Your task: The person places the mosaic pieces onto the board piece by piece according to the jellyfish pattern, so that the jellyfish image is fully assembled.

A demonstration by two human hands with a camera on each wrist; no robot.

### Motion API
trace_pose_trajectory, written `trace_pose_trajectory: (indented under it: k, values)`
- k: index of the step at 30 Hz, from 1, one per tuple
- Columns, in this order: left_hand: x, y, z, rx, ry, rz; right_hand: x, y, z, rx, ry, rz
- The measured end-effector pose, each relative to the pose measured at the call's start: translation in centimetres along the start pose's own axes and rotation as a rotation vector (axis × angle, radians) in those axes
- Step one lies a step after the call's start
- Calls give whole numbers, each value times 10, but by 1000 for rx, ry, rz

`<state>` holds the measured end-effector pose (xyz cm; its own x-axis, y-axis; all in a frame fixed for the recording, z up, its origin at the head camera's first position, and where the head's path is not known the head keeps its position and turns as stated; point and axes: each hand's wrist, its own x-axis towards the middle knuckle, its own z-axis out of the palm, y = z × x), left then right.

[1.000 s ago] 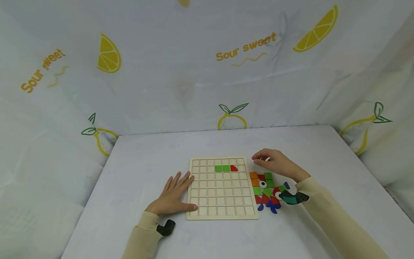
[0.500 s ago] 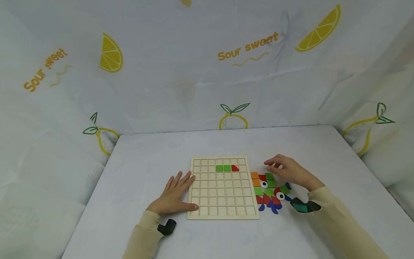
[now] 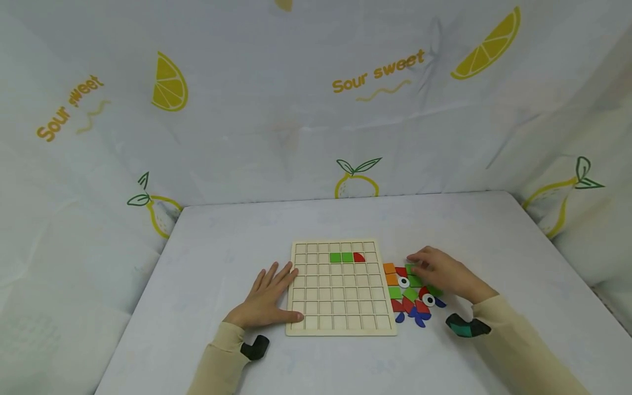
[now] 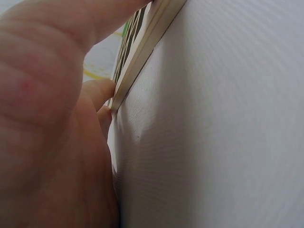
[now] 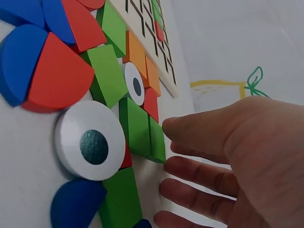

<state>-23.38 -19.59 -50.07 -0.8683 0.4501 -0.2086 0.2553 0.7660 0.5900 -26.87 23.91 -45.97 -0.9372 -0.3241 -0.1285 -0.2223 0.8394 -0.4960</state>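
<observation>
Wooden grid board (image 3: 340, 307) lying flat on the bench (image 3: 237, 230), roughly in front of the person, pale wood with rows of square slots. Two green squares (image 3: 336, 258) side by side in the second row from the far edge, with a rounded red piece (image 3: 359, 257) right next to them, on the right.

Left hand (image 3: 266, 304) parked on the board's left edge, fingers spread and pretty much straight, thumb reaching over the near-left part of the frame. Nothing gripped there, just resting.

Right hand (image 3: 439, 271) over the far right end of the loose pieces, fingers loosely bent, with nothing visible in the grip. Thumb tip right by a green block (image 5: 156, 140) in the right wrist view; touching or not, can't tell.

Loose pieces bunched up just beside the board's right edge: orange blocks (image 3: 391, 280) closest to the board, white eye discs (image 3: 428, 300) with dark pupils, red and green bits mixed in between, blue rounded pieces (image 3: 420, 320) mostly toward the near side.

Beige sleeves (image 3: 217, 356) on both arms, dark gadget (image 3: 254, 348) at each wrist. White cloth (image 3: 257, 126) behind, printed with lemons and "Sour sweet" lettering (image 3: 377, 71).
</observation>
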Motion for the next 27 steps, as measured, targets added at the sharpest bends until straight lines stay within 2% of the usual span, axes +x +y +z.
trace_pose_trajectory:
  k: [7,15,22,27]
  values:
    - [-2,2,-2,-1,-4,1,1,-5,5,-99,32,-8]
    - [2,-7,6,15,26,24,0,-10,5,-141,56,7]
    - [-3,2,-1,-20,35,56,1,-10,7,-173,87,4]
    - [-5,6,-4,-13,27,58,2,-9,6,-151,88,-5]
